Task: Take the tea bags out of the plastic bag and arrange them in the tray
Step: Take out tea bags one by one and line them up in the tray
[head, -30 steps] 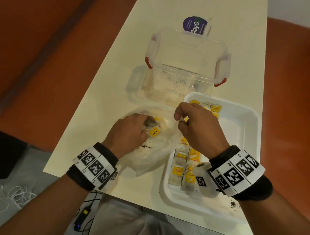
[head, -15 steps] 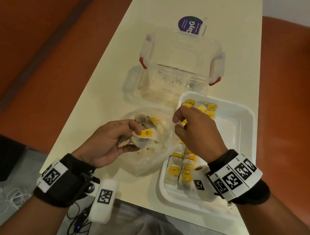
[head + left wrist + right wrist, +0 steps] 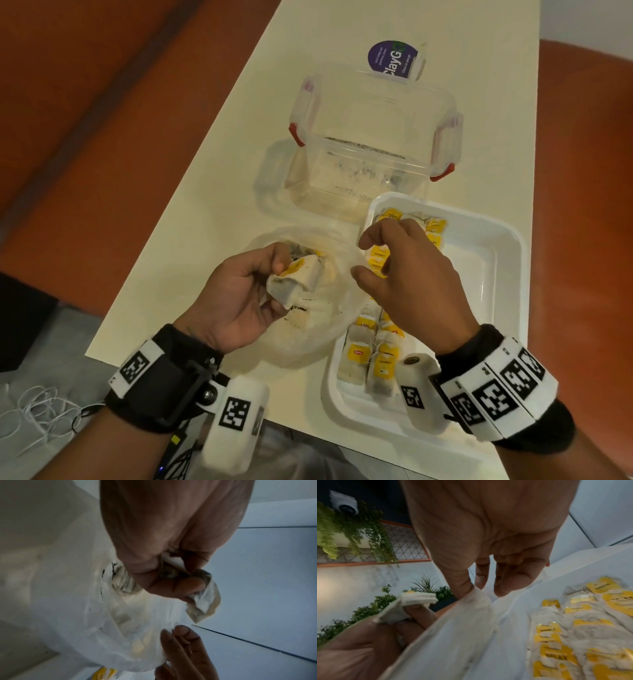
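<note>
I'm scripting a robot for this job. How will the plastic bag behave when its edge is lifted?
Likely floppy: the plastic bag lies crumpled, sagging from the right hand pinching its edge. Probably very light, so it may drag along.

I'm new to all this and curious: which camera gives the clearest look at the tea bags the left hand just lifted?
The head view: the left hand grips the tea bags above the plastic bag, yellow tag visible. The left wrist view shows only crumpled paper past the fingers; the right wrist view catches one edge, blurred.
</note>
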`<state>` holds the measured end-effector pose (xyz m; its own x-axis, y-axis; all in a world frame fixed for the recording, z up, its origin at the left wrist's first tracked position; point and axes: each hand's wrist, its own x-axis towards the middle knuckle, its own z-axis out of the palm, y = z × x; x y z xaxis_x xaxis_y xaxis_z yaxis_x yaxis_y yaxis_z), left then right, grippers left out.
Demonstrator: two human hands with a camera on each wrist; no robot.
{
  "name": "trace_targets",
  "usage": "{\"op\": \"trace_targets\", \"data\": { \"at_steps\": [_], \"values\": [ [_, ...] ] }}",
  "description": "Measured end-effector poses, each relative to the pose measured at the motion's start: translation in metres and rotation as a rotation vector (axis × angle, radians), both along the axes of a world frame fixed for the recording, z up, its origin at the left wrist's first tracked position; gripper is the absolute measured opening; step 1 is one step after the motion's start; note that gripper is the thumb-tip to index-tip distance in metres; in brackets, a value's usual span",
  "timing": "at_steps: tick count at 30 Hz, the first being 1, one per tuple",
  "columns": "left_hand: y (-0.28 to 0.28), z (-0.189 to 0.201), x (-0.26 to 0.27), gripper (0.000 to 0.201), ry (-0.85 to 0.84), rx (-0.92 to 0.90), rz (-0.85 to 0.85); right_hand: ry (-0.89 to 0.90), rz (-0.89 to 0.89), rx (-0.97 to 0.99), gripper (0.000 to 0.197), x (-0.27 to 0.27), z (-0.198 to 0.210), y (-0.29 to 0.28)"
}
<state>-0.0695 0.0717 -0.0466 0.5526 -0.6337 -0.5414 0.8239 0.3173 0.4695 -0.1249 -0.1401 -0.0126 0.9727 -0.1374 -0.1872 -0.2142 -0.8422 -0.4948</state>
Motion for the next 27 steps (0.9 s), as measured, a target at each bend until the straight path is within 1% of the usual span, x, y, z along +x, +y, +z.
{"op": "trace_targets", "data": {
  "at_steps": [2, 4, 6, 7, 8, 9, 10, 12, 13, 16, 20, 22, 24, 27],
  "values": [
    [-0.003, 0.003, 0.001, 0.013, -0.022, 0.022, -0.006, -0.081, -0.021, 0.095, 0.025, -0.005, 0.010, 0.004],
    [-0.006, 0.006, 0.002, 0.013, -0.049, 0.008, -0.029, -0.109, -0.079, 0.311, 0.031, -0.008, 0.022, 0.011],
    [-0.009, 0.010, 0.001, 0.017, -0.116, 0.028, -0.076, -0.015, -0.128, 0.510, 0.043, -0.009, 0.030, 0.018],
    [-0.011, 0.012, 0.001, 0.017, -0.153, 0.061, -0.107, 0.043, -0.124, 0.563, 0.047, -0.008, 0.030, 0.019],
    [-0.013, 0.015, 0.002, 0.015, -0.183, 0.098, -0.137, 0.090, -0.102, 0.584, 0.048, -0.007, 0.029, 0.020],
    [-0.015, 0.017, 0.002, 0.013, -0.201, 0.124, -0.161, 0.124, -0.075, 0.591, 0.044, -0.007, 0.028, 0.019],
    [-0.017, 0.018, 0.003, 0.011, -0.203, 0.143, -0.176, 0.147, -0.066, 0.611, 0.036, -0.007, 0.027, 0.017],
    [-0.020, 0.019, 0.005, 0.011, -0.163, 0.159, -0.171, 0.163, -0.120, 0.724, 0.019, -0.008, 0.024, 0.013],
    [-0.022, 0.019, 0.005, 0.014, -0.130, 0.154, -0.157, 0.170, -0.159, 0.791, 0.015, -0.010, 0.023, 0.011],
    [-0.029, 0.020, 0.004, 0.021, -0.036, 0.113, -0.094, 0.174, -0.250, 0.943, 0.013, -0.017, 0.021, 0.007],
    [-0.045, 0.029, -0.008, 0.017, 0.136, 0.081, 0.021, 0.128, -0.356, 1.075, 0.012, -0.024, 0.018, 0.006],
    [-0.055, 0.033, -0.016, 0.025, 0.170, 0.054, 0.040, 0.088, -0.410, 1.125, 0.013, -0.028, 0.018, 0.006],
    [-0.063, 0.038, -0.023, 0.037, 0.123, 0.061, 0.031, 0.035, -0.466, 1.154, 0.013, -0.031, 0.018, 0.004],
    [-0.076, 0.043, -0.034, 0.042, -0.059, 0.157, 0.001, -0.049, -0.528, 1.176, 0.014, -0.039, 0.018, -0.004]
  ]
}}
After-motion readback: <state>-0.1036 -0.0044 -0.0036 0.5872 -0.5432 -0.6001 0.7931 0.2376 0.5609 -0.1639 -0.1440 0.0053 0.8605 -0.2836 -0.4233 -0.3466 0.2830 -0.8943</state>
